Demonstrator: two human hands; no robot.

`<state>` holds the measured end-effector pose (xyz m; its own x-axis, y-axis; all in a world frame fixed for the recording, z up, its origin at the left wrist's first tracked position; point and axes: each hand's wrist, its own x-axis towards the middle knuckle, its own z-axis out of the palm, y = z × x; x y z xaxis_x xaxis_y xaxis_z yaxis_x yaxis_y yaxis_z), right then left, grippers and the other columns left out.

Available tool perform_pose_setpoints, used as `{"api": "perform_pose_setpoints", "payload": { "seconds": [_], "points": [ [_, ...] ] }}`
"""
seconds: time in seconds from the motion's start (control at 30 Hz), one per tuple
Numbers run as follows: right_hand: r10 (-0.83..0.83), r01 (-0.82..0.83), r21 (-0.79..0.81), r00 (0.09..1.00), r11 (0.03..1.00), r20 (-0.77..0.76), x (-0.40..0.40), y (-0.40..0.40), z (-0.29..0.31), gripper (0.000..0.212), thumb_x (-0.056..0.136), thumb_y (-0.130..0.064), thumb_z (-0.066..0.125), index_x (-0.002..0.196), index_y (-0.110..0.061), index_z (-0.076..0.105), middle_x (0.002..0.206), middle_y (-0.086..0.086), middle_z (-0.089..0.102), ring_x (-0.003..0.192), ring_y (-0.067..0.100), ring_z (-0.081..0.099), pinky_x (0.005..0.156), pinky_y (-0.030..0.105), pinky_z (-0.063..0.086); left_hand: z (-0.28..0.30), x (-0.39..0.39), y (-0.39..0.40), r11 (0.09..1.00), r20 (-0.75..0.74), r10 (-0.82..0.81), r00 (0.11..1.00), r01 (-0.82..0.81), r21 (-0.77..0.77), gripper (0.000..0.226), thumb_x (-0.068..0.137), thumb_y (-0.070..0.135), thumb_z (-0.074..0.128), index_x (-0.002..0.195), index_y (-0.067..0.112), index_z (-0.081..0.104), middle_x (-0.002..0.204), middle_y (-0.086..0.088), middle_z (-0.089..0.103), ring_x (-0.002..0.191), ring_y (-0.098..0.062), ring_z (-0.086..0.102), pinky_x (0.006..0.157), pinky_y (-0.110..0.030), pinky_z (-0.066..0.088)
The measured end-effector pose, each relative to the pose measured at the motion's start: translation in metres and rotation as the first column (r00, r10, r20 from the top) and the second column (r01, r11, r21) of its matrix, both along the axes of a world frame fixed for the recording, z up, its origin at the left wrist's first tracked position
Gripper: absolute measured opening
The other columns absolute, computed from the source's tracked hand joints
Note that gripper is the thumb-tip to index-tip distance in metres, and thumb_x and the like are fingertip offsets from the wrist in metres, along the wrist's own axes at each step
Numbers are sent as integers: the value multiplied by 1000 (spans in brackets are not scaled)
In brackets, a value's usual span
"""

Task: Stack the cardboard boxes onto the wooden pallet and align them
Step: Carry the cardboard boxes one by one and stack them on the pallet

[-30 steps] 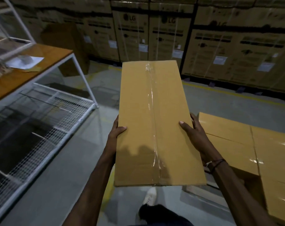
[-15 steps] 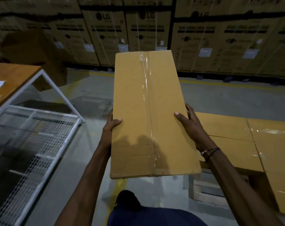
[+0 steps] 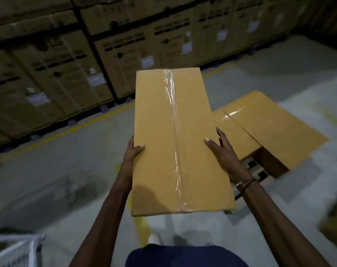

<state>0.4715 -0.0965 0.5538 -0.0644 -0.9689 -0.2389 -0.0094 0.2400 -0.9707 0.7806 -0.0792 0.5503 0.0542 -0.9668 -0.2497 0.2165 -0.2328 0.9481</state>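
I carry a long flat cardboard box (image 3: 175, 139), sealed with clear tape down its middle, in front of me above the floor. My left hand (image 3: 133, 151) grips its left edge, thumb on top. My right hand (image 3: 222, 151) grips its right edge, thumb on top, fingers along the side. To the right, two cardboard boxes (image 3: 267, 126) lie side by side on the wooden pallet (image 3: 257, 171), whose slats show at their near edge. The carried box hides the pallet's left part.
A wall of large shrink-wrapped printed cartons (image 3: 83, 60) lines the back behind a yellow floor line (image 3: 67, 130). The corner of a white wire rack (image 3: 13, 249) shows at bottom left. Grey concrete floor (image 3: 58, 180) lies all around. My shoe (image 3: 154, 240) is below the box.
My view has swung right: the table and wire rack slid out to the lower left, and the boxes on the pallet came further into view. Both hands keep the same hold on the box.
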Motion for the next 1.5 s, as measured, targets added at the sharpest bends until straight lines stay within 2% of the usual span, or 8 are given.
{"api": "perform_pose_setpoints", "payload": {
  "seconds": [0.3,0.43,0.57,0.73,0.97,1.07,1.23,1.5],
  "points": [
    [-442,442,6,896,897,-34,-26,52,-15,67,104,-35,65,163,-37,32,164,-15,37,148,2,38,120,32,37,-21,-55,-101,887,34,-460,887,458,59,78,81,40,74,153,33,47,142,-9,63,121,-34,67,93,-52,60],
    [-607,607,14,794,794,-34,-53,73,-22,48,106,-21,60,148,-35,41,128,-27,54,107,-24,55,77,0,46,-35,-113,-127,775,-5,-627,779,624,106,75,86,34,70,156,37,43,145,-5,62,123,-36,66,94,-51,60],
    [-703,705,35,709,708,-57,-88,86,-34,62,103,-30,65,160,-31,40,158,-9,49,145,8,47,117,33,42,-54,-179,-149,676,-2,-730,683,724,137,63,97,29,70,150,48,42,153,-2,54,129,-34,63,97,-48,58],
    [-767,767,76,641,638,-32,-138,88,-51,96,78,-69,80,159,-35,41,163,-5,45,151,20,40,124,51,36,-76,-250,-173,546,104,-838,536,822,164,86,87,50,75,161,42,32,160,1,47,136,-28,58,109,-55,52],
    [-812,811,181,577,557,-86,-201,70,-101,99,78,-69,77,162,-37,35,165,-3,42,149,20,43,124,55,35,-129,-336,-208,416,192,-904,383,891,180,79,96,44,70,163,38,29,160,12,43,140,-7,50,109,-30,50],
    [-819,822,187,562,538,-118,-223,56,-139,65,96,-45,70,154,-38,41,157,-8,48,134,2,52,123,45,36,-172,-365,-227,380,186,-920,344,901,211,70,103,31,65,162,38,29,157,13,45,135,-1,52,95,-17,52],
    [-840,839,251,524,483,-137,-261,56,-253,96,75,-80,75,158,-51,36,166,-13,40,155,18,36,125,59,33,-254,-408,-253,287,191,-950,246,930,229,66,105,24,63,160,34,29,147,26,44,112,33,47,83,0,45],
    [-854,854,291,490,431,-175,-287,37,-379,60,101,-39,58,157,-48,37,151,-28,52,141,-2,49,118,40,39,-396,-459,-276,225,191,-965,177,937,268,71,100,17,70,159,27,33,148,21,48,113,32,49,87,0,43]
  ]
}}
